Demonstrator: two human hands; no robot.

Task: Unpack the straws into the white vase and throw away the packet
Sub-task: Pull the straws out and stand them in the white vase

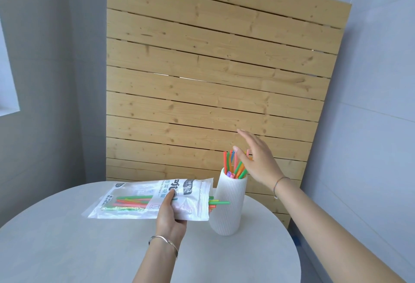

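A ribbed white vase point(229, 206) stands on the round table, right of centre, with several coloured straws point(233, 165) upright in it. My right hand point(258, 159) hovers just above and to the right of those straws, fingers spread, holding nothing. My left hand point(170, 213) grips the clear plastic packet point(143, 195) near its open end and holds it flat just above the table, left of the vase. More straws point(132, 201) lie inside the packet, and a few ends point(219, 203) stick out of its mouth toward the vase.
The pale grey round table point(89, 249) fills the lower part of the view. A slatted wooden panel point(213, 80) leans against the wall right behind it. Grey walls stand to the left and right.
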